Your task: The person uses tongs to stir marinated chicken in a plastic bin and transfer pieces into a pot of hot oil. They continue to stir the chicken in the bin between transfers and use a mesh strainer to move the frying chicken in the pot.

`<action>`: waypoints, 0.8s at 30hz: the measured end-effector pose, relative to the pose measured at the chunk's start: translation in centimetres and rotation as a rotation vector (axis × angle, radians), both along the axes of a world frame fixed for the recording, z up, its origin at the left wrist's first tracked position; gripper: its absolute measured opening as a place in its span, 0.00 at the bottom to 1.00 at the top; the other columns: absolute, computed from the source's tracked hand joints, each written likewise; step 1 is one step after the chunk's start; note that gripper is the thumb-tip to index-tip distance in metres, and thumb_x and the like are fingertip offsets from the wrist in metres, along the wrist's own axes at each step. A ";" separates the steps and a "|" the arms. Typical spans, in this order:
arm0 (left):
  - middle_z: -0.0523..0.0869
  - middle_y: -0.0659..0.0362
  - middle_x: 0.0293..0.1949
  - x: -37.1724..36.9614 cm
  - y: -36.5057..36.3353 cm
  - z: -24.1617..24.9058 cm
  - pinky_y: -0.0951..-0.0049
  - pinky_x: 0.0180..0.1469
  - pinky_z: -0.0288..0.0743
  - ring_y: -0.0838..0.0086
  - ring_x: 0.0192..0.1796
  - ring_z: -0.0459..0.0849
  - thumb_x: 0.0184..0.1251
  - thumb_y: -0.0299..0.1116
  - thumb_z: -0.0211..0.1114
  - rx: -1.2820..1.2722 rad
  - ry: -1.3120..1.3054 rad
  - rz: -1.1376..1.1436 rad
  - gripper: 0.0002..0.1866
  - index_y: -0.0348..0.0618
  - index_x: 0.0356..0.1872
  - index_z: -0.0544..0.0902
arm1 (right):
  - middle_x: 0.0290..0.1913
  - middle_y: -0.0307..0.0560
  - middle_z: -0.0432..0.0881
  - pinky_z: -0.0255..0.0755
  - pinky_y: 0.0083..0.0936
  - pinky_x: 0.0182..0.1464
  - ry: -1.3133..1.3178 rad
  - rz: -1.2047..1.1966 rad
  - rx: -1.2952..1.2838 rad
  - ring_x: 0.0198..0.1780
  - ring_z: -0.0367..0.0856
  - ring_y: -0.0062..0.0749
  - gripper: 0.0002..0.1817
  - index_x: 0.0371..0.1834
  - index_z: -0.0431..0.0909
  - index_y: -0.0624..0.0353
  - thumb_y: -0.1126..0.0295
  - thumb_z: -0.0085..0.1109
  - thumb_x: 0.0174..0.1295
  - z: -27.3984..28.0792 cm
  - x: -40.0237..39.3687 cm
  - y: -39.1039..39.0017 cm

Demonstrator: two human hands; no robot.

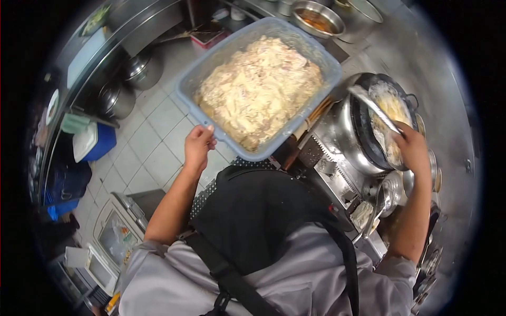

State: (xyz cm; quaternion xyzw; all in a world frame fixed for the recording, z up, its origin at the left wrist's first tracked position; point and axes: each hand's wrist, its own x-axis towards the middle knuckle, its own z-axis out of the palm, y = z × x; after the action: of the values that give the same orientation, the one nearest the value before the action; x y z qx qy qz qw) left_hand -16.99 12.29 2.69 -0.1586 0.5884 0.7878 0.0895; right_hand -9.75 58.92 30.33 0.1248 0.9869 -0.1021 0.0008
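A large translucent blue plastic tub (193,108) holds a thick pale-yellow battered mixture (261,87). My left hand (198,143) is closed on the tub's near left rim, thumb on top. On the right, a dark wok (363,134) contains foaming oil with pale-yellow pieces (391,108) frying in it. Metal tongs (375,109) are gripped in my right hand (411,146), which is over the right part of the wok. The tongs slant toward the upper left, their far end over the wok's left rim.
A steel bowl of orange liquid (318,20) stands beyond the tub. Below the wok are a perforated metal tray (337,174) and ladles. An open cooler (113,231) and a blue box (100,141) are at left, beside the tiled floor (158,126).
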 end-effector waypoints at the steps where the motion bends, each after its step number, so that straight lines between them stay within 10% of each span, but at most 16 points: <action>1: 0.78 0.64 0.24 0.0 0.0 0.1 0.80 0.28 0.69 0.80 0.26 0.76 0.70 0.37 0.65 0.006 0.003 -0.010 0.12 0.46 0.28 0.75 | 0.45 0.60 0.85 0.74 0.37 0.51 -0.005 0.108 0.010 0.48 0.84 0.50 0.20 0.55 0.81 0.59 0.62 0.63 0.63 -2.2 -2.0 -1.2; 16: 0.79 0.63 0.24 -0.3 -0.7 0.0 0.80 0.29 0.70 0.81 0.26 0.77 0.70 0.34 0.66 0.014 0.005 -0.056 0.12 0.45 0.28 0.75 | 0.47 0.57 0.87 0.81 0.39 0.50 -0.383 0.434 0.516 0.48 0.87 0.46 0.14 0.42 0.88 0.58 0.71 0.51 0.62 -13.9 -17.9 -20.2; 24: 0.79 0.64 0.24 -0.5 -1.0 -0.1 0.80 0.28 0.69 0.81 0.25 0.76 0.70 0.34 0.66 0.017 0.019 -0.081 0.11 0.44 0.29 0.76 | 0.47 0.59 0.86 0.78 0.40 0.54 -0.232 0.287 0.350 0.51 0.85 0.50 0.13 0.41 0.87 0.60 0.67 0.54 0.62 -15.3 -20.4 -13.6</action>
State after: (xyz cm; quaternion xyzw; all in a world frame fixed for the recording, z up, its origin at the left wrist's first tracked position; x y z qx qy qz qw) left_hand -17.44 11.33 2.63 -0.1263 0.5884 0.7900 0.1168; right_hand -30.14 45.33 15.02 -0.0074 0.9904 0.0866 0.1071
